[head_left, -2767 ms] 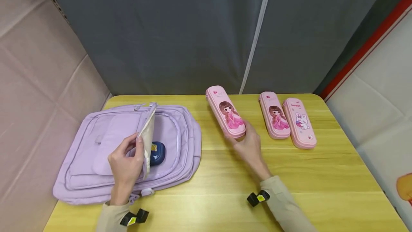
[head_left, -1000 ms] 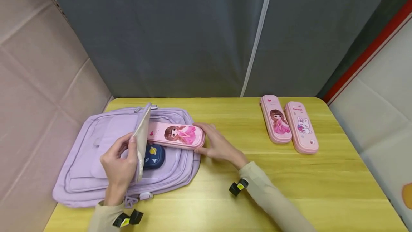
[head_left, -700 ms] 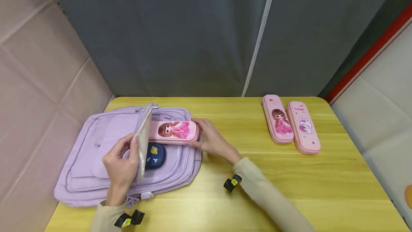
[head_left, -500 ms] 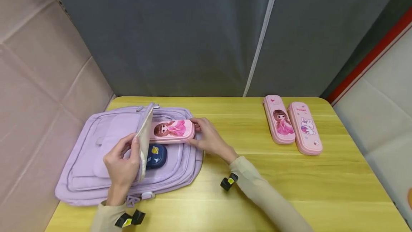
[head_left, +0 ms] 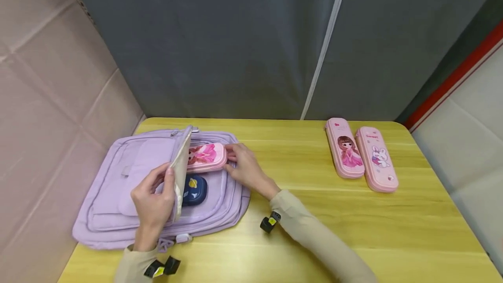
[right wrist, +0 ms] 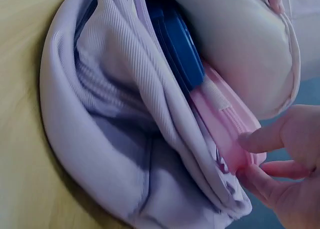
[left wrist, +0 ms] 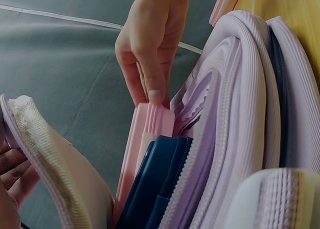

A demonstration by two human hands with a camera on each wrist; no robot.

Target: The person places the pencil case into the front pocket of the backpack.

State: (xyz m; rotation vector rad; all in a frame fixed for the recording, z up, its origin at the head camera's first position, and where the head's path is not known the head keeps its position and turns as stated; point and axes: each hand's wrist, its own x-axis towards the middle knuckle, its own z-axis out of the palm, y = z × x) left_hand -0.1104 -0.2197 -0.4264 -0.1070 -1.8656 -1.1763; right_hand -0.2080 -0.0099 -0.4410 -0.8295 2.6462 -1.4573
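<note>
A lilac backpack (head_left: 145,195) lies flat at the left of the table, its front pocket unzipped. My left hand (head_left: 155,193) pinches the edge of the pocket's pale-lined flap (head_left: 181,169) and holds it raised. With fingers and thumb, my right hand (head_left: 247,167) grips the outer end of a pink pencil case (head_left: 208,155) printed with a doll in a pink dress. The case's other end is inside the pocket, hidden behind the flap. Next to it a dark blue case (head_left: 195,189) with a planet picture sits partly in the pocket; the left wrist view shows both cases side by side.
Two more pink pencil cases lie at the table's right: one with a doll print (head_left: 345,150), the other with a white rabbit (head_left: 377,160). A grey curtain (head_left: 235,43) hangs behind the wooden table (head_left: 298,213). A pale padded wall (head_left: 47,112) borders the left.
My right hand has carried the pink pencil case from the table's middle left to the backpack and pushed it deeper into the pocket. The left hand has kept the flap raised.
</note>
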